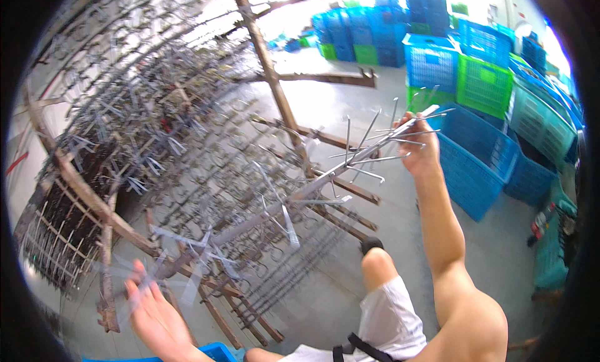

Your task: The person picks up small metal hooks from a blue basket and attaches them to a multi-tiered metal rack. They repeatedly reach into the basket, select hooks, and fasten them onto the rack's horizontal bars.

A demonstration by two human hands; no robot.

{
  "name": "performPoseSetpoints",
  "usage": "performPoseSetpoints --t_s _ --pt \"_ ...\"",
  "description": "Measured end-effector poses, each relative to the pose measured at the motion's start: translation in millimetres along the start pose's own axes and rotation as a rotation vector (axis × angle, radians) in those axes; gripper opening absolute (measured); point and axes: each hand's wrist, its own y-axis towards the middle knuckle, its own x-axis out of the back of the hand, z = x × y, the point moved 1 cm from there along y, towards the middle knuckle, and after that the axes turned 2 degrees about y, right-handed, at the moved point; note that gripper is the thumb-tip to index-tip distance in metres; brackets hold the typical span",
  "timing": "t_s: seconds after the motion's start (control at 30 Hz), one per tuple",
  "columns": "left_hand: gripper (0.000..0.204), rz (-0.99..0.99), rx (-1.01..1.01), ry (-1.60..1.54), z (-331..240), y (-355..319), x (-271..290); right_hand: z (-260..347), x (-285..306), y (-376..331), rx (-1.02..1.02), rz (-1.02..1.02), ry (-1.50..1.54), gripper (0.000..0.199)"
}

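A long grey metal rod (312,186) with thin wire prongs sticking out along it runs slantwise across the middle. My right hand (420,146) is closed around its upper right end, among bare prongs. Pale, flat strip-like pieces (291,227) hang on the prongs farther down; their kind is unclear. At the rod's lower left end, my left hand (156,312) has its fingers stretched out and apart. Blurred pale strips (197,281) lie close to those fingers; whether they touch is hard to make out.
A rusty metal rack (269,74) with many hooked rods fills the left side. Its bars (350,187) jut toward me. Blue crates (475,168) and green crates (484,84) stand stacked at the right and back. A blue container rim (219,351) shows at the lower edge.
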Motion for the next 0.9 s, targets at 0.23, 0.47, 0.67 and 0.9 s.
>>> performPoseSetpoints --t_s 0.23,0.47,0.67,0.9 --pt "0.021 -0.308 0.267 0.429 108.4 -165.7 26.3 -81.2 207.8 43.0 -0.610 -0.001 -0.407 0.028" --pt "0.025 -0.658 0.453 0.085 182.7 -229.7 107.7 -139.3 283.3 3.5 -0.660 -0.123 -0.537 0.033" --pt "0.016 -0.729 0.494 -0.168 257.5 -215.3 185.8 -104.0 263.0 -43.9 -0.325 -0.081 -1.168 0.023" --pt "0.014 -0.833 0.431 -0.122 294.2 -201.2 183.6 -103.6 206.0 -173.2 -0.178 0.235 -1.047 0.025"
